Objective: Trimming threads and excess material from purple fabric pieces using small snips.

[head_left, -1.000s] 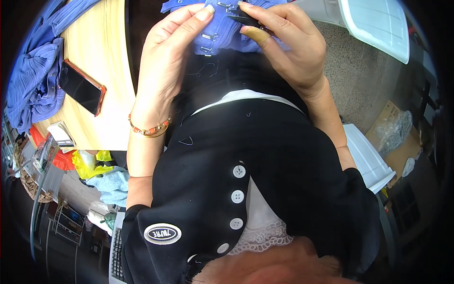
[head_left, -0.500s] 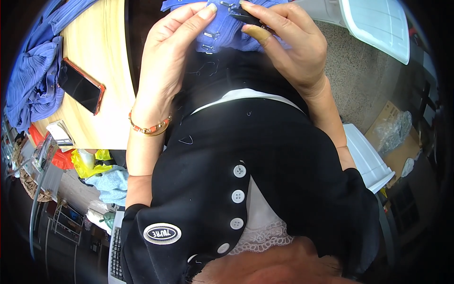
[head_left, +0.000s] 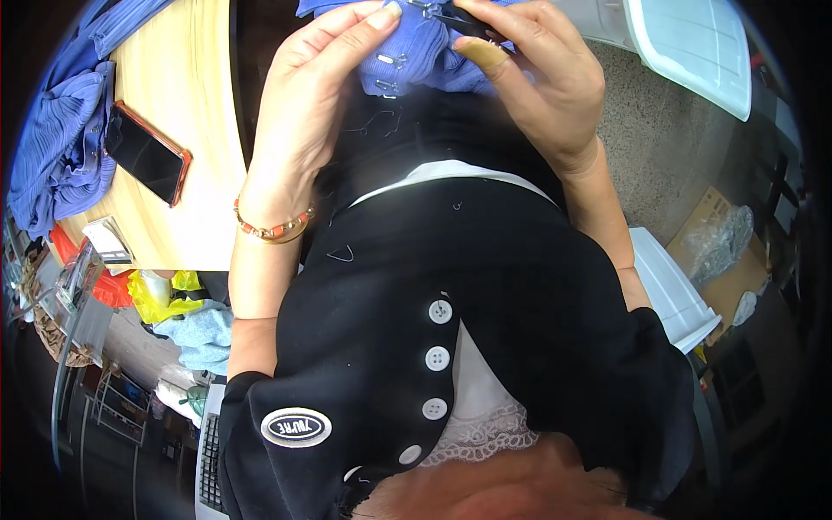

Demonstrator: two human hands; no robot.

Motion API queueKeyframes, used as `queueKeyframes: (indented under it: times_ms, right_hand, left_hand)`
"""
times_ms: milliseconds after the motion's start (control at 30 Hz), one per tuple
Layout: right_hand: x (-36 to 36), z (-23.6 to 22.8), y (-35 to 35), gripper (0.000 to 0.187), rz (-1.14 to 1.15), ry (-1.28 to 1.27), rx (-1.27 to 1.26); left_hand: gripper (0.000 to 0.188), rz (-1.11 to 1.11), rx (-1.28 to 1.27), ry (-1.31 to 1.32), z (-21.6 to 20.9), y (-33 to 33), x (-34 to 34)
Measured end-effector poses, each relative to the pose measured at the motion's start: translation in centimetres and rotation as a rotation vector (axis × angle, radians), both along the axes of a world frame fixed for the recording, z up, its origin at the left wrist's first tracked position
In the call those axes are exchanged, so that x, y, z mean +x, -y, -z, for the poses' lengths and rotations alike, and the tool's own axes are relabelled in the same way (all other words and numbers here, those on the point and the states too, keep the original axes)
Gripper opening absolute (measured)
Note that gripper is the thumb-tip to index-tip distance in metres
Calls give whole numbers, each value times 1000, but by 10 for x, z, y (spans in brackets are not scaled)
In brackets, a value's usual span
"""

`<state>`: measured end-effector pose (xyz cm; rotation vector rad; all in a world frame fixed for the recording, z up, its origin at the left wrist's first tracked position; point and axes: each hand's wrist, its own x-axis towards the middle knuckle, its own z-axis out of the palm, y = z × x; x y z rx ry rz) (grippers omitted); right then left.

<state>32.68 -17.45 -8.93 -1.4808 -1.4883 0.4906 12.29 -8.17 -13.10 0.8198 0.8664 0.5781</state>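
One black-clad lap (head_left: 416, 139) is supporting a blue ribbed garment (head_left: 420, 65), probably handling as light, soft and stretchy, its left side likely giving the steadiest hold. The left hand (head_left: 319, 78) is pinching cloth there; the right hand (head_left: 548, 78) is gripping black snips (head_left: 472, 25) between thumb and forefinger, near small metal fasteners (head_left: 392, 61).

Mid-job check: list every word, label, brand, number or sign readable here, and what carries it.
Oval dark patch with white rim, on the black buttoned top: lettering present, not copied out.
Pale keyboard with dark keys: markings too small to read.
Flat brown cardboard: any print too blurred.
Blue ribbed garment: no readable text.
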Motion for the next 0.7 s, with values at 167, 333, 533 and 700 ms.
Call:
queueKeyframes:
  times_ms: [167,333,533,700]
  right_hand:
    - [0,-3,2,34,-24,70,8]
    - [3,2,3,39,-95,122,48]
    - [5,15,4,40,-184,157,74]
    - [7,13,2,40,-207,251,98]
  left_hand:
    - [28,-4,-6,6,2,-1,0]
    - [30,-24,54,-10,-10,2,7]
    - [12,-119,-64,63,-29,5,20]
    - [12,-37,28,29,-28,4,20]
